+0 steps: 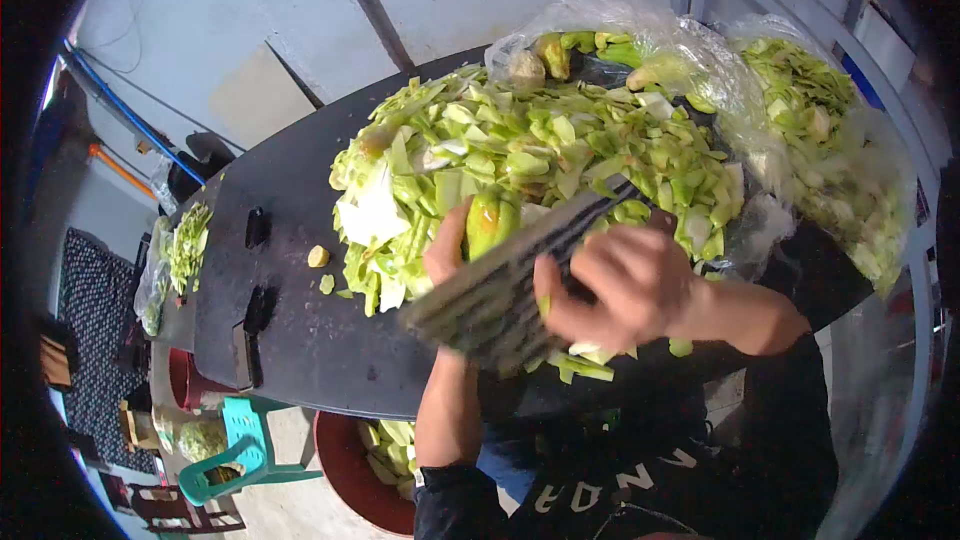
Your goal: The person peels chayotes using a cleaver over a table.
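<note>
My right hand (630, 285) is closed around the handle of a wide-bladed cleaver (480, 300), which is tilted and slightly blurred. Behind the blade, my left hand (447, 248) grips a green vegetable with yellowish patches (488, 224); the blade hides most of its fingers. Whether the edge touches the vegetable I cannot tell. Just beyond both hands spreads a big heap of cut green vegetable pieces (530, 130) on the dark table (290, 240). More cut pieces (585, 370) lie near the table's front edge, below the cleaver.
Whole vegetables (553, 55) sit by clear plastic at the back. A large plastic bag of cut pieces (810, 130) stands at right. Dark objects (258, 310) and a small cut end (318, 256) lie on the left. Below are a red tub (335, 460) and a green stool (250, 440).
</note>
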Tool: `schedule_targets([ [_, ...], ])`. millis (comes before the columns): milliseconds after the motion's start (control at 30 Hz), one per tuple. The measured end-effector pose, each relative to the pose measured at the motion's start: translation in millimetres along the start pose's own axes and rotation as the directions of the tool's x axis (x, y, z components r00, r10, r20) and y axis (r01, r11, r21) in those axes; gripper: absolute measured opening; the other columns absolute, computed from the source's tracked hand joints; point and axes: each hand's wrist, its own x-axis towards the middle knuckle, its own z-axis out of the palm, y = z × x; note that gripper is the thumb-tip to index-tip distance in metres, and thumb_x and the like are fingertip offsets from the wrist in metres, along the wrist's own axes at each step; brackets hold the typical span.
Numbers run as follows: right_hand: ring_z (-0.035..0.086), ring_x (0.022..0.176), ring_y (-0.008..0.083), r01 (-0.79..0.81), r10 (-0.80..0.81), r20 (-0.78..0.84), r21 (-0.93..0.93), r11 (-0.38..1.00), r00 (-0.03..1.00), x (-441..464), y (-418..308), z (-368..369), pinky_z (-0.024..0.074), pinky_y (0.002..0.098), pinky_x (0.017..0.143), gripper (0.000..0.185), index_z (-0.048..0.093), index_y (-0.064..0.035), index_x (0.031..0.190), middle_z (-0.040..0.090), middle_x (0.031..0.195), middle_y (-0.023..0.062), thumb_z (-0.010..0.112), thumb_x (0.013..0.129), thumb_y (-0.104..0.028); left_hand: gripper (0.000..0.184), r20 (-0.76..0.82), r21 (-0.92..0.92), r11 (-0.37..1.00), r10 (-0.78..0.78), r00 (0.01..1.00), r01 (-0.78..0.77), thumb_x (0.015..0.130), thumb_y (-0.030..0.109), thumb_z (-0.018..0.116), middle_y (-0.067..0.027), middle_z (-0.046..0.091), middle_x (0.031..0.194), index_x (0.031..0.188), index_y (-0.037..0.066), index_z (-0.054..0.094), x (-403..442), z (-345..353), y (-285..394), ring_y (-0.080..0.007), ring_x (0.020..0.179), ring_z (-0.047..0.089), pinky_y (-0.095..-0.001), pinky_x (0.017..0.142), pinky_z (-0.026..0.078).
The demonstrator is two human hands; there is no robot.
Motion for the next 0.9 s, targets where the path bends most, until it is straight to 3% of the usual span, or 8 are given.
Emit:
schedule_targets([
  [33, 0.05, 0.049, 0.0115, -0.025, 0.029, 0.056, -0.061, 0.998, 0.998, -5.7, 11.0, 7.9, 0.045, 0.0246, 0.042, 0.014, 0.061, -0.0111, 0.085, 0.041, 0.061, -0.0015, 0.062, 0.072, -0.016, 0.051, 0.026, 0.116, 0.963, 0.242, 0.97, -0.243, 0.068, 0.019, 0.076, -0.0113, 0.066, 0.091, 0.111, -0.002, 0.06, -5.3, 2.5, -12.6, -0.019, 0.083, 0.062, -0.0318, 0.08, 0.049],
  [100, 0.061, 0.054, 0.0152, -0.168, 0.194, 0.148, -0.171, 0.971, 0.97, -25.9, 36.5, 34.6, 0.0475, 0.0307, 0.04, 0.015, 0.06, -0.0123, 0.09, 0.049, 0.063, 0.001, 0.063, 0.076, -0.016, 0.049, 0.041, -0.138, 0.968, -0.206, 0.978, 0.21, 0.064, 0.018, 0.073, -0.0114, 0.064, 0.087, 0.106, -0.003, 0.06, 0.5, 0.1, 5.9, -0.0206, 0.076, 0.061, -0.0312, 0.075, 0.049],
  [300, 0.062, 0.053, 0.0241, -0.287, 0.322, 0.188, -0.192, 0.939, 0.928, -37.6, 69.5, 28.2, 0.0501, 0.0335, 0.045, 0.016, 0.06, -0.0121, 0.093, 0.055, 0.066, 0.0077, 0.061, 0.077, -0.011, 0.044, 0.08, -0.166, 0.967, -0.181, 0.98, 0.192, 0.072, 0.019, 0.07, -0.0104, 0.064, 0.091, 0.109, -0.002, 0.059, -1.4, -4.6, 2.9, -0.0199, 0.078, 0.06, -0.0308, 0.073, 0.049],
  [433, 0.066, 0.063, 0.0328, -0.378, 0.379, -0.031, 0.045, 0.925, 0.925, -32.5, 73.5, 19.2, 0.0526, 0.0436, 0.054, 0.018, 0.059, -0.0087, 0.099, 0.063, 0.075, 0.0127, 0.057, 0.081, -0.008, 0.054, 0.2, -0.789, 0.443, -0.469, 0.86, 0.425, 0.083, 0.041, 0.061, -0.0121, 0.063, 0.104, 0.121, 0.003, 0.054, 8.3, -3.5, 2.0, -0.0223, 0.09, 0.061, -0.0363, 0.076, 0.05],
  [533, 0.064, 0.067, 0.0401, -0.644, 0.679, 0.282, -0.216, 0.734, 0.678, -30.7, 82.8, 20.3, 0.0516, 0.0502, 0.059, 0.022, 0.057, -0.0071, 0.105, 0.064, 0.081, 0.0176, 0.054, 0.083, -0.006, 0.053, 0.377, -0.91, -0.082, -0.57, 0.73, 0.406, 0.094, 0.054, 0.047, -0.0091, 0.059, 0.118, 0.127, 0.014, 0.053, 16.3, -10.0, 1.1, -0.0288, 0.104, 0.058, -0.0467, 0.087, 0.045],
  [700, 0.064, 0.064, 0.0343, -0.505, 0.541, 0.182, -0.211, 0.837, 0.821, -26.4, 61.8, 13.5, 0.0512, 0.044, 0.052, 0.022, 0.059, -0.0072, 0.102, 0.059, 0.072, 0.0131, 0.057, 0.08, -0.005, 0.057, 0.452, -0.892, -0.271, -0.586, 0.673, 0.363, 0.093, 0.055, 0.046, -0.0152, 0.059, 0.116, 0.127, 0.01, 0.052, 31.8, 2.4, 10.7, -0.0312, 0.109, 0.055, -0.0505, 0.093, 0.045],
  [833, 0.054, 0.052, 0.0183, -0.096, 0.091, -0.035, -0.175, 0.98, 0.995, -15.8, 40.6, 18.7, 0.0462, 0.0295, 0.044, 0.013, 0.062, -0.0071, 0.088, 0.044, 0.063, 0.0027, 0.062, 0.076, -0.007, 0.059, 0.474, -0.843, -0.158, -0.671, 0.571, 0.514, 0.092, 0.057, 0.046, -0.0111, 0.061, 0.116, 0.124, 0.009, 0.055, 40.3, 18.0, 30.4, -0.0278, 0.105, 0.059, -0.0443, 0.096, 0.046],
  [900, 0.049, 0.051, 0.0136, 0.026, -0.036, -0.059, -0.158, 0.987, 0.998, -13.7, 28.4, 21.6, 0.0444, 0.0255, 0.044, 0.011, 0.062, -0.0073, 0.085, 0.039, 0.062, 0.0001, 0.064, 0.074, -0.007, 0.061, 0.355, -0.878, 0.037, -0.618, 0.701, 0.478, 0.09, 0.059, 0.047, -0.0118, 0.063, 0.113, 0.122, 0.008, 0.056, 35.0, 29.0, 16.2, -0.028, 0.102, 0.061, -0.0443, 0.092, 0.049],
])
